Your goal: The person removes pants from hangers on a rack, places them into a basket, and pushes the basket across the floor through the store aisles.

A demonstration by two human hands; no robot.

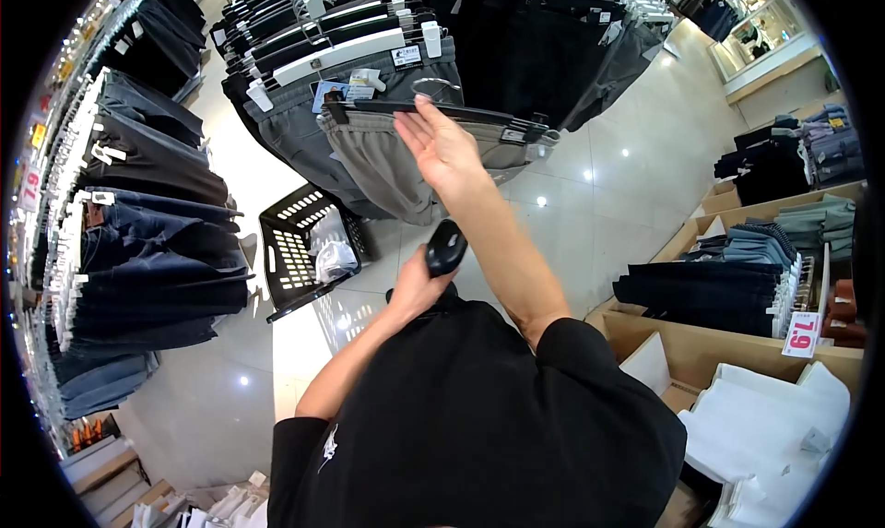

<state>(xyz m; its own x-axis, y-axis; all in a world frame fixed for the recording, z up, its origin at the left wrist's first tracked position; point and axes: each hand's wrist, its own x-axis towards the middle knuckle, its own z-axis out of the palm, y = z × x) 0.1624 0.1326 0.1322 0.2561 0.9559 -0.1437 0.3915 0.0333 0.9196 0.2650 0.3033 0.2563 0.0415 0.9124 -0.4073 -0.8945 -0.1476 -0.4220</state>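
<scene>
My left hand (417, 286) is wrapped round a black handheld device (447, 249) with a rounded head, which looks like a barcode scanner; its lower part is hidden by my hand and shirt. Further forward, my right hand (444, 152) is at the middle of a black clip hanger (479, 115), just below its metal hook. The thumb side meets the hanger while the other fingers stretch out to the left. Grey-beige trousers (378, 159) with a gathered waistband hang from this hanger. Right behind them, dark grey trousers (323, 150) hang on a white hanger (355, 56) with paper tags.
A black shopping basket (300, 251) with a clear plastic bag (330, 244) stands below the rack. Dark jeans (157, 247) hang along the left side. On the right are wooden bins with folded clothes (705, 293), a price sign (801, 334) and white garments (765, 427).
</scene>
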